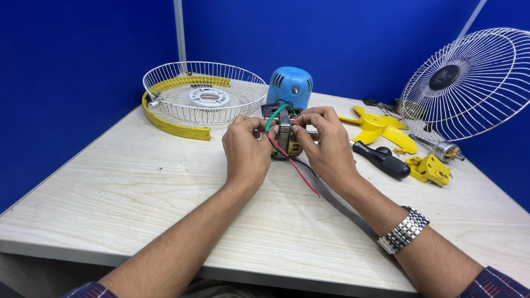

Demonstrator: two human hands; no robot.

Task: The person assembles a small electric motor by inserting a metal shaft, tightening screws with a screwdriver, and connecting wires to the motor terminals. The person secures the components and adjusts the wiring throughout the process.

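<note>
On the pale wood-grain tabletop [138, 193], both hands pinch a small metal fan motor core with green, red and black wires [285, 138]: left hand [247, 152] on its left side, right hand [324, 144] on its right. Just beyond stands a blue plastic motor housing [290, 85], with a white wire fan guard [205, 95] farther left.

Object: small fan motor [285, 138], metal core with yellow winding
Wires: green, red and black, trailing loose
Pose: held upright just above the counter [138, 193]
Place: mid-counter, between both hands
</note>
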